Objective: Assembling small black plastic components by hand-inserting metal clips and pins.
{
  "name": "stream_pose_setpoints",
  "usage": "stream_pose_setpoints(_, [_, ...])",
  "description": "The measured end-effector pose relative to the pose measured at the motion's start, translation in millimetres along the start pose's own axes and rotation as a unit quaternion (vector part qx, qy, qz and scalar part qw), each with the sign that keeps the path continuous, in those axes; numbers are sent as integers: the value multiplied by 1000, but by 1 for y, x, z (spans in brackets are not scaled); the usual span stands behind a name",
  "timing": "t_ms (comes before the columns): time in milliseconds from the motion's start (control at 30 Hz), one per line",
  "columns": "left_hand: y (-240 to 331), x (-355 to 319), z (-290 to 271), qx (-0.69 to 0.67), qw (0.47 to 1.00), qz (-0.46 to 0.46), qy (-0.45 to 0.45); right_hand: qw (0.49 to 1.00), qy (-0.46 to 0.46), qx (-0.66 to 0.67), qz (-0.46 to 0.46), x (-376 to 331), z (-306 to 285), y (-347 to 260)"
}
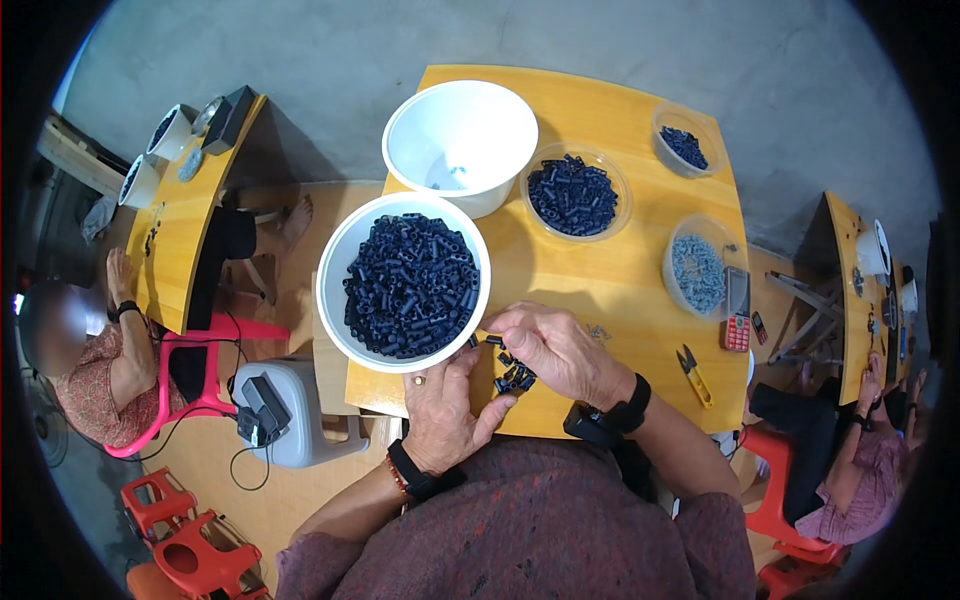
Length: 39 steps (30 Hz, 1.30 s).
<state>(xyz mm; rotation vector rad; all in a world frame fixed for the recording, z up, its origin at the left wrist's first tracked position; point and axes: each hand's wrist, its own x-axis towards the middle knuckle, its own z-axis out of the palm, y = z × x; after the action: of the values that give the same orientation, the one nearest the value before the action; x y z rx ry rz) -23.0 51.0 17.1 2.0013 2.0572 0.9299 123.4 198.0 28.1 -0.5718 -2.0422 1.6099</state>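
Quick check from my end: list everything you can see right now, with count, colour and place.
table: one, yellow wood, centre
full bowl: one, white, heaped with dark blue tube pieces, table's left edge
near-empty bowl: one, white, far left of table
clear tubs: three; two hold dark blue parts, the right one grey parts
phone: one, red keypad, right side
snips: one, yellow-handled, right near edge
loose dark pieces: small pile, between the hands
stools: red, lower left
grey box: one, left of table
other people: two, at side tables left and right
left hand: one, at the full bowl's near rim
right hand: one, pinching a dark piece
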Motion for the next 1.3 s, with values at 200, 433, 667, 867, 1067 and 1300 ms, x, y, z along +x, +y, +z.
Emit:
stream_pose_setpoints(200, [0, 1, 7, 2, 1000, -1, -1, 996, 56, 47, 49, -13, -19, -4])
stream_pose_setpoints(433, [3, -1, 6, 18, 999, -27, -8, 986, 152, -29, 56, -43, -48, -21])
stream_pose_setpoints(667, [10, 4, 4, 41, 996, -41, -71, 953, 98, -285, -4, -61, -31, -15])
stream_pose_setpoints(867, [11, 4, 7, 69, 992, -46, -100, 925, 67, -371, -44, -62, -24, -2])
stream_pose_setpoints(1067, [9, 3, 7, 52, 994, -30, -90, 932, 46, -358, -36, -64, -16, -4])
stream_pose_setpoints(1300, [1, 4, 9, -26, 999, -1, -24, 953, 82, -287, -41, -49, -12, -5])
